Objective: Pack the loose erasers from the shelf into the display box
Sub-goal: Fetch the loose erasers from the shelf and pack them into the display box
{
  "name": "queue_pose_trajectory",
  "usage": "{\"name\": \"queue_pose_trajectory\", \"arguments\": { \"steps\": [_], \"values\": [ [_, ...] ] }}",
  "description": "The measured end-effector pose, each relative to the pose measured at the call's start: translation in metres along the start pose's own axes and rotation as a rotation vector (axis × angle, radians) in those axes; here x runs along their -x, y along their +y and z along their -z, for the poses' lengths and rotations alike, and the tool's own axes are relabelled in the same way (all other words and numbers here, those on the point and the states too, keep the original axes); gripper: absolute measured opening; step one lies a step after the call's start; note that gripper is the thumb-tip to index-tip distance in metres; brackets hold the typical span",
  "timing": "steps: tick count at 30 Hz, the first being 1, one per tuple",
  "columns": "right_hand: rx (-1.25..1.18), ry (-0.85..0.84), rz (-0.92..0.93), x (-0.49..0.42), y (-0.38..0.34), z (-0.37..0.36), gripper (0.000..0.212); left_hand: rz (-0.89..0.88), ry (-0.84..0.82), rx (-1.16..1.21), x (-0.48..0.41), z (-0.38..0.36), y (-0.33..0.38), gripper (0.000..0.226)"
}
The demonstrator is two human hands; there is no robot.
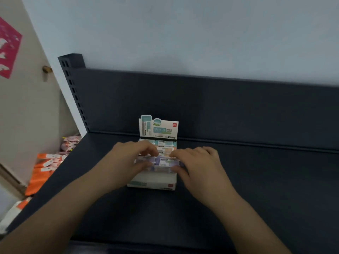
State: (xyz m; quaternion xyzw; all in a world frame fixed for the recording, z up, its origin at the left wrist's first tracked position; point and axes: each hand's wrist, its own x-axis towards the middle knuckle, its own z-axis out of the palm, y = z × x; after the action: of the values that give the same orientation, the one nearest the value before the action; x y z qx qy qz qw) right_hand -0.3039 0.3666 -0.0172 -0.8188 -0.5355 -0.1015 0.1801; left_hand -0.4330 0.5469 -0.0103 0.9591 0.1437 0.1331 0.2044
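Observation:
A white display box (154, 182) with an upright printed header card (158, 129) stands on the dark shelf (256, 180). Rows of wrapped erasers fill its rear part. Across the box's front lies a row of purple and green wrapped erasers (161, 162), held between both hands. My left hand (128, 160) pinches the row's left end with thumb and curled fingers. My right hand (198, 165) pinches its right end the same way. No loose erasers show on the shelf beside the box.
The shelf's dark back panel (201, 107) rises behind the box, with a slotted upright (73, 88) at its left. Left of the shelf, lower down, lie orange packets (42, 169) and pink wrapped items (70, 143). A wall stands behind.

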Motion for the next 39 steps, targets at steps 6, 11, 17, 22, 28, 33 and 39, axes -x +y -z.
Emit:
{"name": "queue_pose_trajectory", "arguments": {
  "steps": [6,11,17,22,28,33,39],
  "values": [
    [-0.008,-0.098,-0.082,-0.020,-0.010,-0.020,0.023,-0.019,-0.010,-0.054,-0.004,-0.011,-0.016,0.022],
    [-0.020,-0.091,-0.142,-0.022,-0.010,-0.032,0.024,-0.060,0.070,-0.037,-0.002,-0.017,-0.021,0.018],
    [-0.038,-0.072,-0.183,-0.020,-0.008,-0.038,0.026,-0.085,0.108,-0.013,-0.003,-0.024,-0.033,0.023],
    [-0.059,-0.045,-0.172,-0.021,-0.007,-0.043,0.025,-0.063,0.144,-0.082,-0.004,-0.024,-0.031,0.025],
    [-0.129,-0.015,-0.168,-0.020,-0.003,-0.047,0.023,-0.019,0.143,-0.087,-0.003,-0.025,-0.035,0.024],
    [-0.220,0.007,-0.171,-0.018,-0.002,-0.048,0.023,0.002,0.180,-0.090,-0.002,-0.026,-0.034,0.021],
    [-0.221,0.001,-0.187,-0.017,-0.004,-0.047,0.027,0.004,0.199,-0.070,-0.001,-0.027,-0.034,0.018]
  ]
}}
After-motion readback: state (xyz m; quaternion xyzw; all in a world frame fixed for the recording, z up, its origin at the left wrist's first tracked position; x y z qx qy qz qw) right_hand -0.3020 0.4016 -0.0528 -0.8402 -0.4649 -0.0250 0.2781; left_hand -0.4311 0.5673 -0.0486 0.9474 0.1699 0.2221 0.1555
